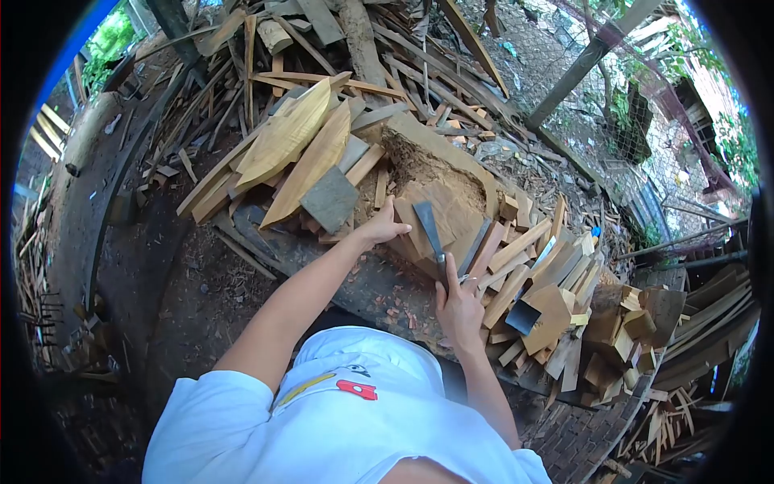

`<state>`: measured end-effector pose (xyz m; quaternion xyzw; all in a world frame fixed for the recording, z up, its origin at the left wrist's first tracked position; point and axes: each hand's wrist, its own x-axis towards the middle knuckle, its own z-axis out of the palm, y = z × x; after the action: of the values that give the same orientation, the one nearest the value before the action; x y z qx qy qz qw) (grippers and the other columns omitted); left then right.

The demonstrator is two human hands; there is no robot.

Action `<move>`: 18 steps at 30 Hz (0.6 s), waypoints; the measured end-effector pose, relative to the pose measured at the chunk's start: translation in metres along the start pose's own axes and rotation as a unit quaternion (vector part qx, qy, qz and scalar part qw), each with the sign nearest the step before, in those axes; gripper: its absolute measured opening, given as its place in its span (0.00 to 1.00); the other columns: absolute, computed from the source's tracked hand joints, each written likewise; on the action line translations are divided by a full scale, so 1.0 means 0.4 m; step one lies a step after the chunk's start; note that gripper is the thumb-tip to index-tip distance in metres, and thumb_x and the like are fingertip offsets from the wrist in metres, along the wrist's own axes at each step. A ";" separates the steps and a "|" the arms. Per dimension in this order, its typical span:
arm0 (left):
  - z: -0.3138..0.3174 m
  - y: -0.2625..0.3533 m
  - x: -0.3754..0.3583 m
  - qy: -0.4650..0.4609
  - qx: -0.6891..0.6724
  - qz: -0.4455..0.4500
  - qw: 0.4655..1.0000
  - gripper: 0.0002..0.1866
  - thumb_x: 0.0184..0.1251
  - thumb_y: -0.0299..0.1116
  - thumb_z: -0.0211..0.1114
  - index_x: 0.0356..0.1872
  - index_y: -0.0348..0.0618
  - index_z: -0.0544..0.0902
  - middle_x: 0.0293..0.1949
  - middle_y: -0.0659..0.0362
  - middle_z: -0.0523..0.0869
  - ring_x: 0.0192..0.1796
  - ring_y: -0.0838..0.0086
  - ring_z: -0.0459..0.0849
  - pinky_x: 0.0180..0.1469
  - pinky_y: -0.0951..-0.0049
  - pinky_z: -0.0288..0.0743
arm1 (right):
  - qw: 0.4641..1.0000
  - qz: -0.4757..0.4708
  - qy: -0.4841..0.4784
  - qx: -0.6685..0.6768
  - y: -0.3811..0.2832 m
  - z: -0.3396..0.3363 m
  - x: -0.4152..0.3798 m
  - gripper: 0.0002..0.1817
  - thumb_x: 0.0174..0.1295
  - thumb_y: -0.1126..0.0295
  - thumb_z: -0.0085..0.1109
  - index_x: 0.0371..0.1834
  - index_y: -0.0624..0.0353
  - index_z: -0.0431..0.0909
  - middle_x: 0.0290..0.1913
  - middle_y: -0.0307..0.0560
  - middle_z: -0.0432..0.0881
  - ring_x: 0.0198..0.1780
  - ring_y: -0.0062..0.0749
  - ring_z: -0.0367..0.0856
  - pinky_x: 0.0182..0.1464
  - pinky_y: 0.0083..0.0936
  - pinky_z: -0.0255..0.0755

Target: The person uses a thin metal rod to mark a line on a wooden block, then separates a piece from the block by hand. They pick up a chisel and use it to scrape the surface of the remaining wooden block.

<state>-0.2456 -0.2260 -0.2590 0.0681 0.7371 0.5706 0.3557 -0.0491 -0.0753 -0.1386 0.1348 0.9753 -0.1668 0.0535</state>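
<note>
My right hand is closed around the lower part of a chisel, a tool with a dark, flat blade that widens toward its far end. The blade lies over the face of a brown wooden block, pointing away from me. At the block's left edge, my left hand grips it with the thumb toward me; its other fingers are partly hidden. Block and hands are at the near side of a cluttered workbench strewn with small reddish chips.
Left of the block lie pale pointed boards and a grey square piece. Many wood offcuts crowd the right side, near a dark-faced block. Behind are a hollowed, crumbly piece of wood and scrap piles. A post stands beyond.
</note>
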 end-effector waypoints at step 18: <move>0.012 0.047 -0.063 0.014 -0.032 0.015 0.999 0.53 0.64 0.32 0.69 0.77 0.30 0.36 0.74 0.41 0.59 0.76 0.61 0.60 0.76 0.67 0.53 | 1.000 -0.023 0.000 0.010 0.000 0.033 0.052 0.34 0.67 0.62 0.56 0.77 0.43 0.59 0.51 0.75 0.78 0.27 0.58 0.84 0.28 0.47 0.78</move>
<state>-0.2298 -0.2287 -0.2315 0.0597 0.7223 0.5998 0.3391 -0.0683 -0.0747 -0.1542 0.1127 0.9765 -0.1773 0.0484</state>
